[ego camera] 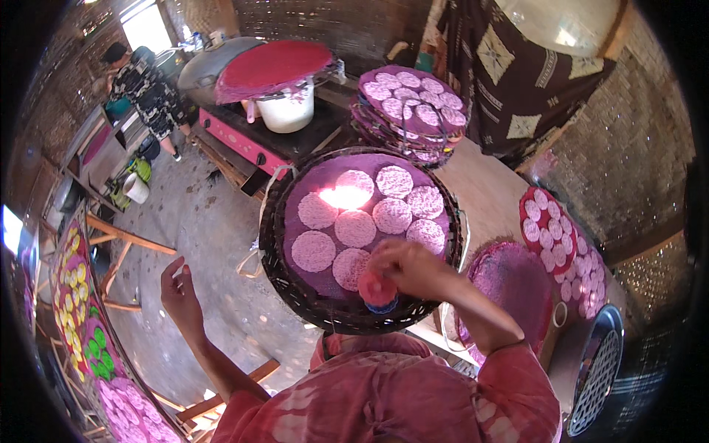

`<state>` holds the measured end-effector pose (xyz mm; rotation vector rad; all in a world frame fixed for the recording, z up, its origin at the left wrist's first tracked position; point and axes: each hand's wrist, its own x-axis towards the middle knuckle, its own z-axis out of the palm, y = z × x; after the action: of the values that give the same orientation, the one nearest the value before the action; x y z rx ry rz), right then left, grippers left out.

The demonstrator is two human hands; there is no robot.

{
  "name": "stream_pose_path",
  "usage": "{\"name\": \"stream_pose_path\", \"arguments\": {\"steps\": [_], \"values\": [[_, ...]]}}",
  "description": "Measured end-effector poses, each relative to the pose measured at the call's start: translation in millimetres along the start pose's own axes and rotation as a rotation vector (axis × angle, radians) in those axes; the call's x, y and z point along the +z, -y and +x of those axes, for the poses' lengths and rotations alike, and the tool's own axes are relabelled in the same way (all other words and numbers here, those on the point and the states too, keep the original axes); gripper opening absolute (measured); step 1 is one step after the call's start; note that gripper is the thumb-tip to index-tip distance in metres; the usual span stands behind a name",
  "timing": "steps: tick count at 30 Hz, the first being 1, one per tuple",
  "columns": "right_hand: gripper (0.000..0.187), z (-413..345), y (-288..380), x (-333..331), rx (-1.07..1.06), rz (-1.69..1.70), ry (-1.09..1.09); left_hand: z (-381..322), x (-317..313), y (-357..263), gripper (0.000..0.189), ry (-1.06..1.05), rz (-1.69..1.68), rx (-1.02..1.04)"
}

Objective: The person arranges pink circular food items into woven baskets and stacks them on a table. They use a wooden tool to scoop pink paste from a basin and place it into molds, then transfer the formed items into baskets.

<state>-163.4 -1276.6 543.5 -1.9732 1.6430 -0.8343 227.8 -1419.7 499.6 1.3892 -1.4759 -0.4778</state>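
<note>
In front of me a round purple mesh tray (327, 282) rests on a dark woven basket (277, 288). Several flat pink-white discs with a stringy texture (313, 251) lie on it. My right hand (407, 266) is over the tray's near right part, its fingers bent down at a small red round piece with a blue edge (378, 292); whether the fingers grip it is hard to tell. My left hand (181, 288) is raised in the air left of the basket, fingers apart and holding nothing.
A pink gas stove (238, 141) bears a white pot (288, 111) under a red round tray (277, 63). Stacked trays of discs (410, 105) stand beyond the basket. Trays with coloured discs (75, 293) line the left. A blue plastic basket (598, 371) is right. Another person (147, 91) stands far left.
</note>
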Motion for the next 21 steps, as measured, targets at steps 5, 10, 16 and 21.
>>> {"name": "stream_pose_path", "arguments": {"steps": [5, 10, 16, 21], "values": [[0.023, 109, -37, -7, -0.163, -0.055, -0.334, -6, -22, 15, 0.02, -0.012, 0.008, -0.136], [0.02, 210, -91, 26, 0.064, -0.228, -0.336, -4, -18, 10, 0.015, -0.029, -0.039, -0.093], [0.025, 207, -95, 36, 0.068, -0.222, -0.328, -16, -21, 23, 0.014, 0.014, -0.045, -0.096], [0.023, 119, -42, 1, -0.035, -0.038, -0.474, -18, -11, 42, 0.017, 0.139, -0.048, -0.127]]}}
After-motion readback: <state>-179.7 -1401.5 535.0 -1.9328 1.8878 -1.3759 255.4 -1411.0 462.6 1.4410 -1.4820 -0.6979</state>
